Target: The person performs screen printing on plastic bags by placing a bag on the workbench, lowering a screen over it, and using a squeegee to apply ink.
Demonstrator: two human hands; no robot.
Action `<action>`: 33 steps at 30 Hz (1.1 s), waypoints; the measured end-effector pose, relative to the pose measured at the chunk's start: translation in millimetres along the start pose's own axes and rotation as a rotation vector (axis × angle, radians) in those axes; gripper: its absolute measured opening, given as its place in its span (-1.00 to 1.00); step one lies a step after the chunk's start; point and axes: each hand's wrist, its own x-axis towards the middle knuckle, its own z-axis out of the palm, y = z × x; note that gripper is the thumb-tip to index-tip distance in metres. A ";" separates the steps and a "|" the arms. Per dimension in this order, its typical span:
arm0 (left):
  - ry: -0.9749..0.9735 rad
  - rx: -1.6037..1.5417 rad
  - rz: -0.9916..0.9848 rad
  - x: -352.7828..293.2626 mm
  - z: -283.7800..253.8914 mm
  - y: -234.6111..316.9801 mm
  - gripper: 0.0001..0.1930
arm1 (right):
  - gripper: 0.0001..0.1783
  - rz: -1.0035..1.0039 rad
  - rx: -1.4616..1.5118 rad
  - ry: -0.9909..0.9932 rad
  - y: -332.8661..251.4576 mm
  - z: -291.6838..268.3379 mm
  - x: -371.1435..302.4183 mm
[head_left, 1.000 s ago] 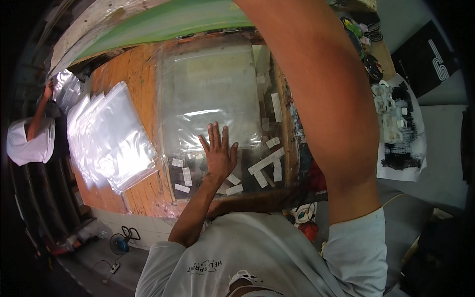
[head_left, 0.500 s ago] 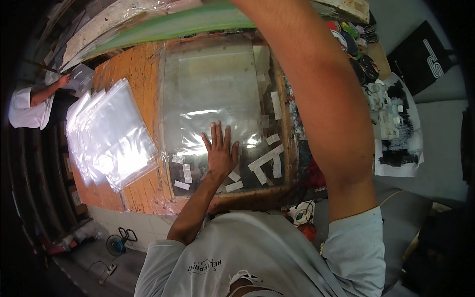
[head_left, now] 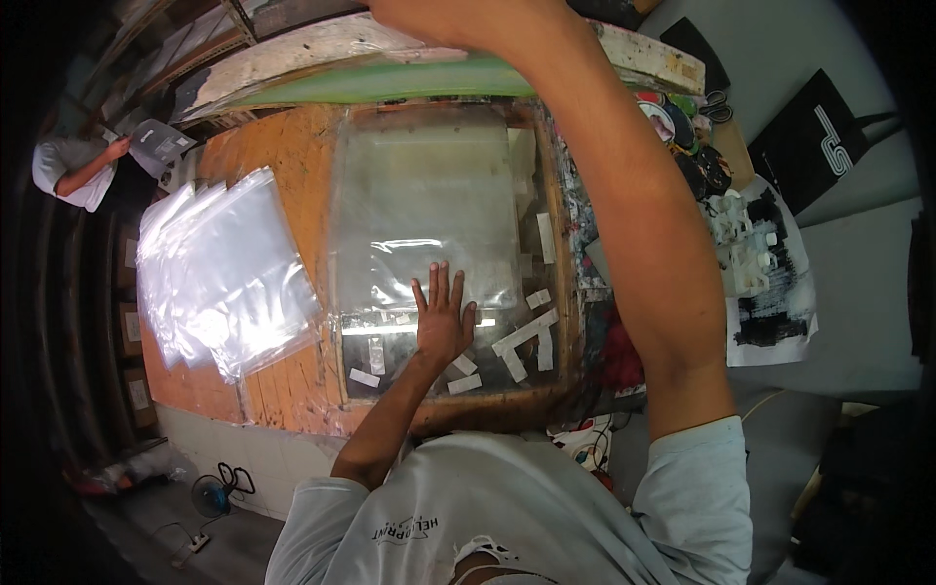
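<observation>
**Ana:** Wooden workbench (head_left: 292, 166), orange-brown and paint-stained, fills the view; a framed screen (head_left: 561, 244) sits on it with a clear plastic sheet (head_left: 429, 210) laid over it

**Ben:** And the left hand (head_left: 444, 322)?

**Ana:** Flat on that sheet near its lower edge, palm down, fingers spread wide and pointing away from the body. It grips nothing, it only presses

**Ben:** What lies about it?

**Ana:** White tape strips (head_left: 526, 336) just to its right and below it, stuck on the glassy surface. Well off to its left, a stack of clear plastic bags (head_left: 219, 278) rests on the wood

**Ben:** The right hand?

**Ana:** Its forearm (head_left: 634, 224) rises up across the frame and the hand itself is cut off at the top edge, so I cannot tell whether it is open or closed, or what it holds

**Ben:** How would you press well here?

**Ana:** My judgement: keep the palm flat and weight even so the film does not creep or wrinkle, and avoid snagging the tape

**Ben:** Anyone else?

**Ana:** A person in a white shirt (head_left: 63, 166), far beyond the bags, holding up a pale sheet
</observation>
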 end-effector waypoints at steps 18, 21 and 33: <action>0.573 -1.312 -0.134 -43.4 -129.7 44.5 -0.46 | -0.51 -0.104 -0.150 0.327 -28.5 115.0 -152.0; 0.388 -2.144 -0.441 -86.6 -150.7 41.7 -0.59 | -0.35 0.018 -0.090 0.108 -37.1 179.8 -230.0; 0.346 -1.987 -1.183 -93.9 -48.7 -6.6 -0.47 | -0.16 0.112 -0.117 -0.212 -1.6 281.8 -291.3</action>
